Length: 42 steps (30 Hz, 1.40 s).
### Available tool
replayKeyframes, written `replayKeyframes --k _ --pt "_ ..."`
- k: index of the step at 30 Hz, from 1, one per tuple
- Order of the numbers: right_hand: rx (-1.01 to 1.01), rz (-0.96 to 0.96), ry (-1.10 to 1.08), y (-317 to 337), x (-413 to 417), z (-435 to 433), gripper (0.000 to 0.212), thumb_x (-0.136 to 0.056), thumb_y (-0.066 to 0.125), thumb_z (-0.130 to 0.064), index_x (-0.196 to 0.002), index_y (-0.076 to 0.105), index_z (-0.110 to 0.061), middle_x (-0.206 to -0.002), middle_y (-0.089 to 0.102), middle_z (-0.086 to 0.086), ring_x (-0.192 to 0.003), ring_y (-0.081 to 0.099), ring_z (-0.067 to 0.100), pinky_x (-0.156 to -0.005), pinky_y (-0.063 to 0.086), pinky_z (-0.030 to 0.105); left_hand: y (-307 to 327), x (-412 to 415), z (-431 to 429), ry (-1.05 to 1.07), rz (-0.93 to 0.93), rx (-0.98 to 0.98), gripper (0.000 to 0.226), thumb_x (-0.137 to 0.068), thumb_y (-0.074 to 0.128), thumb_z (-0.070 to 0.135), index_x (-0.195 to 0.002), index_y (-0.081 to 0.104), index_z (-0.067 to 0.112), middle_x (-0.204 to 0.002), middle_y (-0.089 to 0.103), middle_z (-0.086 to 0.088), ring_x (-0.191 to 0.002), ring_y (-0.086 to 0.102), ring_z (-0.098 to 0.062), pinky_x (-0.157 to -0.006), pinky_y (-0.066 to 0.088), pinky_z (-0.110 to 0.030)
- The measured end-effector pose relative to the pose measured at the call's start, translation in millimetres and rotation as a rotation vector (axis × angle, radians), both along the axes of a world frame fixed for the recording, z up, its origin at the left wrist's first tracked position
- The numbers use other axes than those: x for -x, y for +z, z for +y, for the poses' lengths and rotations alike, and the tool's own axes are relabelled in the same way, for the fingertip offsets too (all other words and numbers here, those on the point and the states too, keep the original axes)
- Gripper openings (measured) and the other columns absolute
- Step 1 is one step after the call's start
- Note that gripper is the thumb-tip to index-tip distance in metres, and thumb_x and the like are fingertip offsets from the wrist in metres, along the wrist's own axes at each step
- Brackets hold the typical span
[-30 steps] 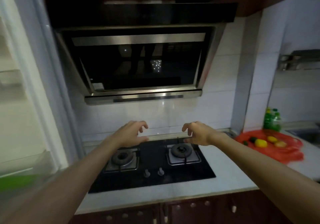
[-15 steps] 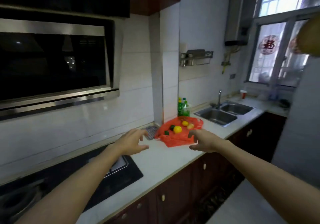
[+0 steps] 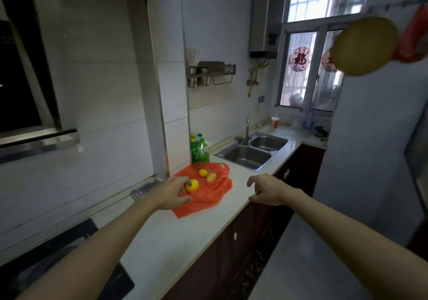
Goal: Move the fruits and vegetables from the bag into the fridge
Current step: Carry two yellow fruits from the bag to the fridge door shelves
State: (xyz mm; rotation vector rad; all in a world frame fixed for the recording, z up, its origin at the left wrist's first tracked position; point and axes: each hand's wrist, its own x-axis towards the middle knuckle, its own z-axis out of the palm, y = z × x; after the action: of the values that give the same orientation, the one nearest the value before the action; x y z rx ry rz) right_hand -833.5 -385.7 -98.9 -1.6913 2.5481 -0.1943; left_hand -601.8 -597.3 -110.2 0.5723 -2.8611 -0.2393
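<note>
A red plastic bag (image 3: 208,196) lies spread flat on the white counter beside the tiled pillar. On it rest a yellow fruit (image 3: 193,185), a second yellow fruit (image 3: 203,173) and a pale brown potato (image 3: 211,177). My left hand (image 3: 172,193) reaches over the bag's near left side, its fingers curled around the nearest yellow fruit and touching it. My right hand (image 3: 266,189) hovers over the counter's front edge to the right of the bag, fingers spread and holding nothing. The fridge is out of view.
Green bottles (image 3: 199,149) stand behind the bag against the wall. A double steel sink (image 3: 254,152) lies further right. The black hob (image 3: 69,265) sits at lower left under the range hood (image 3: 27,105). A round yellow board (image 3: 364,44) hangs at upper right.
The view swung right from the hob to the bag and sink. Both hands moved toward the bag; my left hand now rests on the nearest yellow fruit.
</note>
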Motion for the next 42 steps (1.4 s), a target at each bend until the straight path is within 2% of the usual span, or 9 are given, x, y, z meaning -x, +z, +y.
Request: replayKeyframes --k 5,15,18,23,28,32,35,38,42 --pt "-0.009 -0.006 -0.018 -5 36 -33 0.045 -0.085 0.065 -0.042 -0.123 0.053 -0.021 -0.107 0.062 -0.001 -0.103 0.056 0.02 -0.089 0.049 0.039 -8 43 -39 -0.035 0.015 -0.019 0.036 -0.083 0.065 0.04 -0.115 0.055 0.027 -0.091 0.054 0.009 -0.083 0.051 -0.009 -0.06 0.034 -0.02" --pt "-0.011 -0.03 -0.022 -19 88 -68 0.046 -0.087 0.064 -0.042 -0.126 0.052 -0.02 -0.109 0.062 0.001 -0.104 0.055 0.02 -0.089 0.049 0.039 -33 102 -79 -0.033 -0.053 -0.031 0.038 -0.083 0.065 0.042 -0.117 0.053 0.028 -0.106 0.057 0.005 -0.096 0.054 -0.013 -0.082 0.05 -0.035" --pt "-0.01 -0.03 -0.005 -22 109 -79 0.047 -0.087 0.063 -0.041 -0.128 0.051 -0.02 -0.11 0.061 0.002 -0.104 0.054 0.019 -0.09 0.049 0.038 -38 121 -92 -0.033 -0.058 -0.029 0.038 -0.082 0.065 0.043 -0.115 0.053 0.028 -0.107 0.056 0.005 -0.095 0.053 -0.013 -0.08 0.047 -0.033" --pt "-0.015 -0.041 0.044 -27 154 -107 0.05 -0.088 0.063 -0.04 -0.132 0.049 -0.021 -0.115 0.062 0.004 -0.091 0.05 0.014 -0.088 0.047 0.033 -50 161 -114 -0.012 -0.059 -0.024 0.038 -0.083 0.063 0.043 -0.115 0.052 0.026 -0.101 0.053 0.007 -0.092 0.05 -0.011 -0.073 0.041 -0.027" --pt "-0.055 -0.055 0.079 -33 209 -132 0.052 -0.088 0.064 -0.041 -0.132 0.049 -0.021 -0.115 0.063 0.004 -0.099 0.059 0.019 -0.089 0.05 0.037 -61 203 -130 0.05 -0.061 -0.023 0.038 -0.082 0.063 0.041 -0.115 0.053 0.024 -0.094 0.05 0.009 -0.087 0.047 -0.01 -0.07 0.035 -0.026" --pt "-0.073 -0.061 0.103 -38 249 -148 0.051 -0.087 0.064 -0.042 -0.131 0.049 -0.021 -0.113 0.062 0.003 -0.099 0.058 0.019 -0.09 0.05 0.039 -71 229 -142 0.102 -0.089 -0.053 0.044 -0.08 0.063 0.045 -0.118 0.052 0.025 -0.097 0.052 0.006 -0.093 0.053 -0.016 -0.071 0.036 -0.027" --pt "-0.085 -0.071 0.128 -45 273 -161 0.05 -0.087 0.064 -0.041 -0.131 0.049 -0.021 -0.114 0.061 0.004 -0.1 0.058 0.02 -0.09 0.05 0.038 -77 243 -148 0.136 -0.105 -0.056 0.042 -0.082 0.064 0.044 -0.118 0.052 0.025 -0.099 0.054 0.005 -0.09 0.049 -0.013 -0.07 0.035 -0.027" --pt "-0.088 -0.079 0.162 -54 289 -175 0.05 -0.088 0.064 -0.04 -0.131 0.05 -0.02 -0.114 0.062 0.005 -0.1 0.058 0.019 -0.09 0.049 0.037 -83 250 -153 0.155 -0.11 -0.05 0.042 -0.082 0.065 0.042 -0.118 0.054 0.023 -0.102 0.059 0.003 -0.096 0.054 -0.016 -0.07 0.036 -0.027" --pt "-0.097 -0.086 0.23 -67 299 -197 0.049 -0.089 0.064 -0.039 -0.13 0.049 -0.018 -0.115 0.06 0.005 -0.092 0.05 0.014 -0.088 0.046 0.033 -90 252 -163 0.187 -0.116 -0.076 0.039 -0.083 0.064 0.039 -0.116 0.055 0.02 -0.105 0.059 0.0 -0.096 0.055 -0.016 -0.073 0.04 -0.029"
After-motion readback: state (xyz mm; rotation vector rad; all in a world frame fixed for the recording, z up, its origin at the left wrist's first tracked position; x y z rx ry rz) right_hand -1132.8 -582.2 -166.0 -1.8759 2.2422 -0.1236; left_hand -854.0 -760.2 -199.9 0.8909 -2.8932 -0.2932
